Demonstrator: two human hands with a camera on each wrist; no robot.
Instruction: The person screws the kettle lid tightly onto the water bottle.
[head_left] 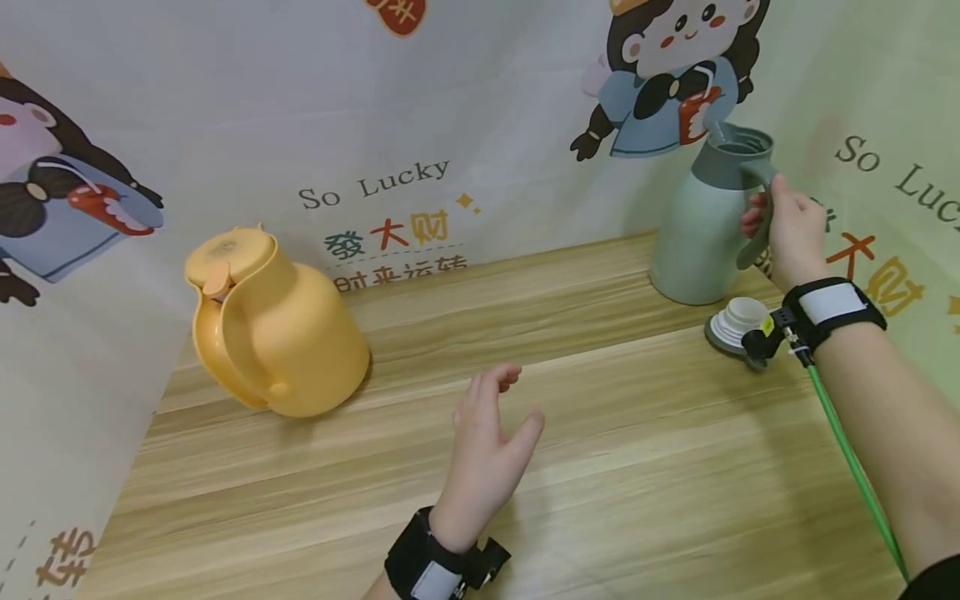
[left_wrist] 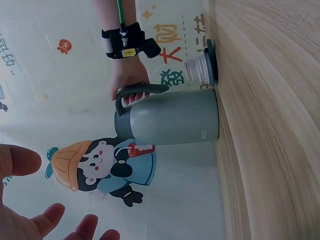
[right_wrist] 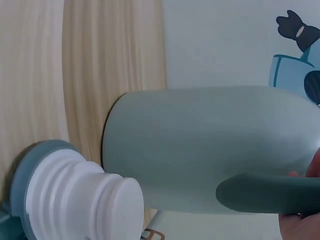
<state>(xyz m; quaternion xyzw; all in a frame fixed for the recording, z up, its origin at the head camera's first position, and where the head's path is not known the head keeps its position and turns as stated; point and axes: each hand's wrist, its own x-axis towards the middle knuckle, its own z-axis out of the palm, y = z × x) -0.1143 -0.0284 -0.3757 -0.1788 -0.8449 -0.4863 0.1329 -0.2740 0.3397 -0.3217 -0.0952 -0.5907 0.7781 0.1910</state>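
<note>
Head view, upper right: my right hand (head_left: 797, 229) grips the dark grey-green curved plastic handle (head_left: 759, 172) of a tall, pale grey-green, bottle-shaped vacuum jug (head_left: 692, 237), fingers curled round it. The jug looks upright, its foot apparently on the light wood-grain tabletop (head_left: 600, 475) near the back edge, its mouth uncovered. Just below it in the frame, a white, ribbed plastic stopper (head_left: 746, 314) sits upside down on its round grey-green cap (the right wrist view, lower left, shows its stepped rings best). At the lower centre, my left hand (head_left: 486, 450) holds nothing; its fingers are loosely bent and spread, the thumb well apart. A squat, glossy yellow, lidded jug (head_left: 303, 342) stands on the left side, out of my grip. As I judge it, the step in hand is steadying or shifting the grey-green jug by its handle. To do that well, I'd want a firm, even grip and a level wrist, since whatever is inside, which I cannot see, could slop from the uncovered mouth. I'd also lift the base clear of the stopper, because a sideways drag could knock it over.
</note>
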